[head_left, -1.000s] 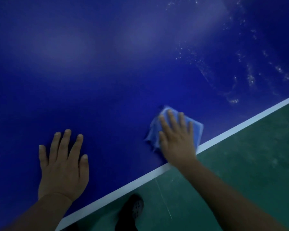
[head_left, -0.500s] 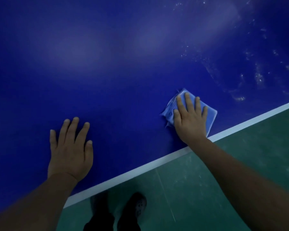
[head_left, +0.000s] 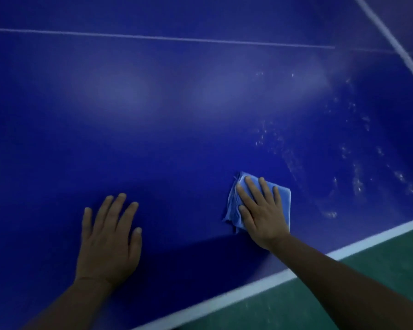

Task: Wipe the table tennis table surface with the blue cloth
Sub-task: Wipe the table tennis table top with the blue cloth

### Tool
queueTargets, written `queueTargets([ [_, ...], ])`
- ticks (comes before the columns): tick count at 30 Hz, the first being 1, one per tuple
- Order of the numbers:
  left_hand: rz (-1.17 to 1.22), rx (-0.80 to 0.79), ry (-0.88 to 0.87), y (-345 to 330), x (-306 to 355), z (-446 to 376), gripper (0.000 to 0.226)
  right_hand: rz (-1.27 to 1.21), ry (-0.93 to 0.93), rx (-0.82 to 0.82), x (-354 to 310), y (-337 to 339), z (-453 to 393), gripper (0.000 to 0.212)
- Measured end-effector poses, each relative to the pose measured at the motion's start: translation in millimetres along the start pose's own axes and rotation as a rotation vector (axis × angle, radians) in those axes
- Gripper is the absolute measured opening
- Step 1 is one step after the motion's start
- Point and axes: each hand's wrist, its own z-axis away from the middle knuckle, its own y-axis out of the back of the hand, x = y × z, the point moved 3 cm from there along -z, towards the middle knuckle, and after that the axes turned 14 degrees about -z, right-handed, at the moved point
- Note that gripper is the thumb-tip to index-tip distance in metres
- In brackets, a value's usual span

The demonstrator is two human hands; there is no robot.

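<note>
Right hand: my right hand [head_left: 262,210] lies flat, fingers straight, pressing the folded light-blue cloth [head_left: 283,195] onto the table.
Left hand: my left hand [head_left: 109,239] rests flat, fingers spread, holding nothing.
Cloth: near the white edge stripe [head_left: 224,298].
Table: dark blue glossy table [head_left: 153,139], whitish specks [head_left: 358,182] right of the cloth.

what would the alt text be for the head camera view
A person's right hand presses a folded blue cloth flat on a dark blue table tennis table, near its white edge line. The left hand rests flat beside it, and pale specks dot the surface to the right.
</note>
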Motion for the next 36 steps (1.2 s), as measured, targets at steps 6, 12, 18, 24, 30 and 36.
queueTargets([
  [6,0.108,0.087,-0.044,11.0,70.0,-108.2,0.056,0.02,0.087,-0.005,26.9,31.0,-81.7,0.053],
  [12,0.155,0.12,-0.005,3.6,119.4,-190.3,0.058,0.026,0.214,-0.03,48.7,52.0,-154.1,0.052],
  [18,0.139,0.119,0.175,2.2,142.0,-246.5,0.064,0.049,0.285,-0.04,60.3,81.5,-251.8,0.056],
  [24,-0.013,0.095,0.215,-3.0,149.8,-257.3,0.062,0.1,0.259,-0.014,75.7,124.2,-381.6,0.069],
  [30,-0.018,0.084,0.223,-4.1,150.5,-259.6,0.059,0.049,0.267,0.084,58.8,116.4,-384.1,0.06],
  [36,-0.036,0.071,0.204,-0.5,150.5,-261.8,0.058,0.139,0.375,0.079,99.2,135.2,-420.3,0.062],
])
